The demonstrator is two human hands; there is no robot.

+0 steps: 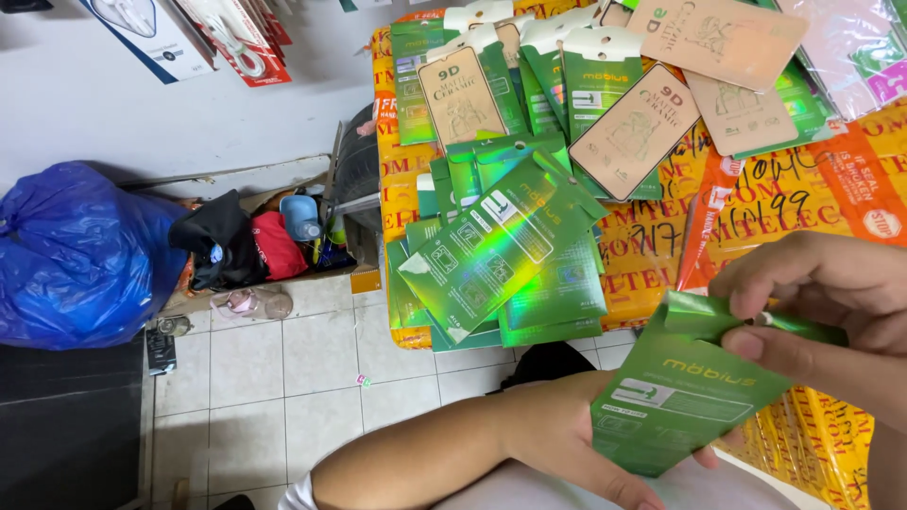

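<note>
While both hands work close under the camera, the left hand (567,444) comes in from the lower middle and grips the bottom of a shiny green packet (675,397), fingers curled under it and thumb along its lower edge. From the right edge the right hand (822,302) pinches the packet's folded top flap between thumb and fingertips, so the packet hangs tilted between the 2 hands, just off the near edge of the table. Below the hands a white tiled floor (274,378) shows

Just beyond, the table (661,236) is wrapped in orange and yellow printed tape with black handwriting on it. A loose heap of matching green packets (501,255) lies on its near left corner, some overhanging the edge. Farther back, tan flat packets (633,132) rest tilted on top of more green ones, and 1 pink packet (850,47) sits at the far right

To the left, against a pale wall, a large blue plastic bag (76,255) sits on the floor beside a dark cloth bundle (222,241) and a red one (279,246). Boxed goods (189,33) hang on the wall above
</note>
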